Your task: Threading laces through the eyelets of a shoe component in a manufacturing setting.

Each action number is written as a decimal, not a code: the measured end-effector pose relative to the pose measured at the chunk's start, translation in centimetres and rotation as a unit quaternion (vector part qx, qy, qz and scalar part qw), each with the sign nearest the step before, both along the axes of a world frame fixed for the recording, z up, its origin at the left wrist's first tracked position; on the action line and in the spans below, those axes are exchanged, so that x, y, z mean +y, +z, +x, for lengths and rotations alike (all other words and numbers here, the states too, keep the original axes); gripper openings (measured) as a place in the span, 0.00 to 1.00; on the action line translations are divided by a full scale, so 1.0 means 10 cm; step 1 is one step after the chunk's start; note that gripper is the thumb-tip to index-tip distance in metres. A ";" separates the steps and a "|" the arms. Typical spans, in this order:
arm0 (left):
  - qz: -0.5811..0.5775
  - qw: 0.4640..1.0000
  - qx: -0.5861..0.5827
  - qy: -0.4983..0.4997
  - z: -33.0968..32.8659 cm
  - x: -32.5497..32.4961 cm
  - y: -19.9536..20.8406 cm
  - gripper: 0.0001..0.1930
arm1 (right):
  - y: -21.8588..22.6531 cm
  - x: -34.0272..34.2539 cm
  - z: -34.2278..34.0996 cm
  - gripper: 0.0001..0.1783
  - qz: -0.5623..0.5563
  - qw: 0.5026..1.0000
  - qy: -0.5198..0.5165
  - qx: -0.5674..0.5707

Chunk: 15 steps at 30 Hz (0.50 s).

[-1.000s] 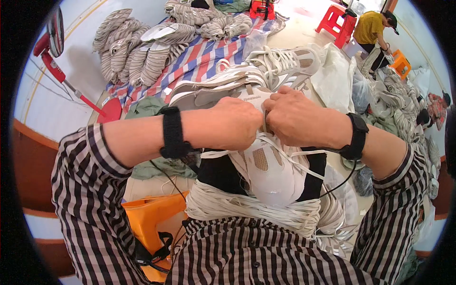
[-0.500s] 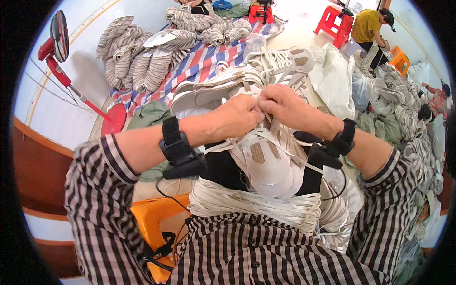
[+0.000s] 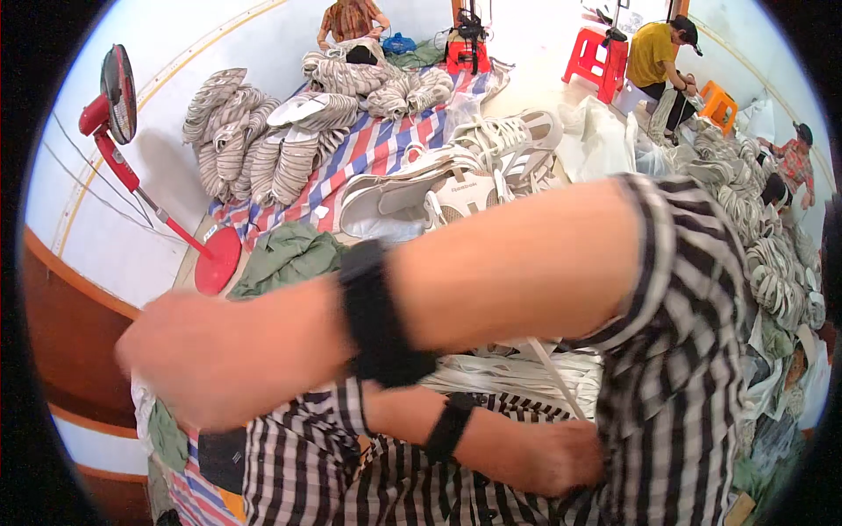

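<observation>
Shoe point(image 3: 465, 197) partly behind right forearm point(image 3: 517, 263); white bag point(image 3: 596, 145) nearby, contents unclear.

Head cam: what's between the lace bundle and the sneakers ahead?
The right forearm crosses between the white lace bundle and the beige-and-white sneakers in the head view; whatever lies behind it there is hidden.

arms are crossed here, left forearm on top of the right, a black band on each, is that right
Not quite: the head view shows the right forearm on top of the left forearm. The arms are crossed, with a black band on each.
</observation>
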<state>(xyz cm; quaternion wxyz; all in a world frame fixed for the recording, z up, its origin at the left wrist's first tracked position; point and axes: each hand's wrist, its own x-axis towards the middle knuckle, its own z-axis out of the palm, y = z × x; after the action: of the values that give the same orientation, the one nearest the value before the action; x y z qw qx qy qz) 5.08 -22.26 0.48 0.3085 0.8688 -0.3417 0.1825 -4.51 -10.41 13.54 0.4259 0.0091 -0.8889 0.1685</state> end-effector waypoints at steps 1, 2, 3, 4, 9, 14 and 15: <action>-0.021 1.000 0.009 -0.011 0.00 -0.04 0.04 0.11 | 0.18 -0.13 -0.18 0.10 -0.015 1.000 0.014 -0.024; -0.042 0.999 0.018 -0.010 -0.02 -0.07 0.07 0.11 | 0.30 -0.23 -0.31 0.10 -0.037 0.997 0.050 -0.047; -0.065 0.998 0.028 -0.003 -0.06 -0.08 0.10 0.10 | 0.26 -0.21 -0.44 0.10 -0.033 0.997 0.058 -0.048; -0.086 0.996 0.038 -0.008 -0.07 -0.12 0.15 0.10 | 0.22 -0.16 -0.47 0.11 0.007 0.997 0.068 -0.039; -0.195 0.978 0.074 -0.013 -0.20 -0.27 0.46 0.09 | 0.33 -0.09 0.70 0.15 -0.105 0.949 -0.155 -0.253; -0.388 0.921 0.005 0.036 0.36 -0.28 1.42 0.05 | -0.24 -0.12 2.50 0.13 -0.261 0.853 -0.420 -0.166; -0.195 0.911 -0.287 0.222 0.60 -0.26 1.47 0.06 | -0.44 -0.22 2.77 0.09 -0.244 0.820 -0.469 -0.220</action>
<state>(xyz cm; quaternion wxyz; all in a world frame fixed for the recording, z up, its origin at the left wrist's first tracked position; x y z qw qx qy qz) 11.12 -24.90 15.18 0.3122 0.7550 -0.1712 0.5507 23.21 -12.56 9.12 0.2345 -0.5505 -0.7857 0.1570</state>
